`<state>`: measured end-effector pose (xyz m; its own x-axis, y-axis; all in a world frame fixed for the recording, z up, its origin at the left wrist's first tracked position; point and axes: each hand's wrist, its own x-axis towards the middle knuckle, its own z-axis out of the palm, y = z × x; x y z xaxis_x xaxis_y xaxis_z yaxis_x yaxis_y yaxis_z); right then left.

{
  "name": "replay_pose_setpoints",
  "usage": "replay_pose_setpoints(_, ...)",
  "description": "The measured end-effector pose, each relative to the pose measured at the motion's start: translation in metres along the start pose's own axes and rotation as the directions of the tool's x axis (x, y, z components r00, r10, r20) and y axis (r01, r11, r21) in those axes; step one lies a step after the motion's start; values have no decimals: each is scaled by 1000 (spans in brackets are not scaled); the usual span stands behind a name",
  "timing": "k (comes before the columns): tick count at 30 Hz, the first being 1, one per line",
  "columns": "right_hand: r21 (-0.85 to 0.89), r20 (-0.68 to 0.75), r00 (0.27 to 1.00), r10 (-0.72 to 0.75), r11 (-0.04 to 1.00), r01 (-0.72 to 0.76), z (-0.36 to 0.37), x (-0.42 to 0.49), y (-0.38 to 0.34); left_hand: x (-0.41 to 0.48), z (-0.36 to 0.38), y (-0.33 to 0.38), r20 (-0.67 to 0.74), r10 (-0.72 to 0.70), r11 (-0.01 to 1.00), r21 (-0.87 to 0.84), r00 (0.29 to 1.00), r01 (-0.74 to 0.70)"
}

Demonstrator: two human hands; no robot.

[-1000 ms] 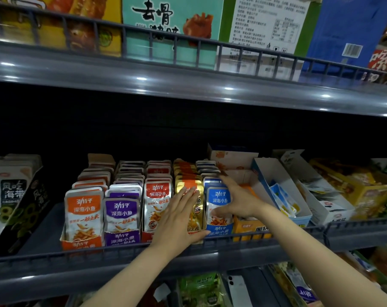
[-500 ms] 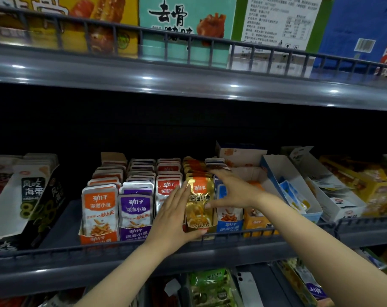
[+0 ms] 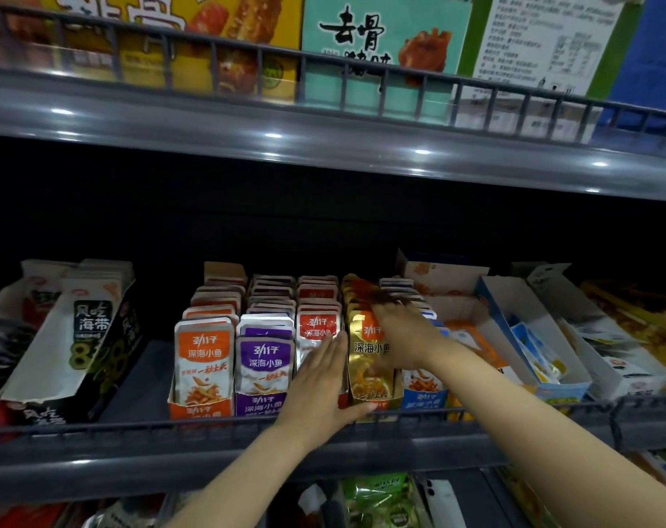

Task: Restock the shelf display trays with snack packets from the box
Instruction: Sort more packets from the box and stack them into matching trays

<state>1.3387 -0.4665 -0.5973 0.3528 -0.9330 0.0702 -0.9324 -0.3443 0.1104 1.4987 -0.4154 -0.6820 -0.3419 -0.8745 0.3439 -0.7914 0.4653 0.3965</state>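
Left hand (image 3: 320, 379) released, flat, fingers straight, palm against front of red packets (image 3: 318, 325); thumb lies along base of gold packets (image 3: 367, 360) just right of it. Right hand (image 3: 398, 337) over gold row, fingers blurred on packet tops; grip cannot be told. Blue packets (image 3: 424, 396) below right wrist. Purple packets (image 3: 264, 362) and orange packets (image 3: 203, 360) left of left hand, all on shelf (image 3: 133, 451).

- My head camera, the only view, faces the middle shelf (image 3: 95, 451) head-on and near, tilted slightly downward.
- Its wide lens takes in the upper shelf (image 3: 247, 120) edge above.
- My left forearm (image 3: 228, 482) and right forearm (image 3: 533, 424) enter from the bottom edge.
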Motion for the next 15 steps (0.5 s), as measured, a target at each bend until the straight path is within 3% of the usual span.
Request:
replay_pose_setpoints(10, 87, 143, 989, -29, 996, 16, -9, 5, 10, 0, -3, 2, 23, 8, 1000, 7, 1000, -8)
replay_pose_setpoints(15, 133, 122, 992, -46, 991, 29, -13, 1, 0, -9, -27, 8, 3, 86, 996, 12, 996, -86)
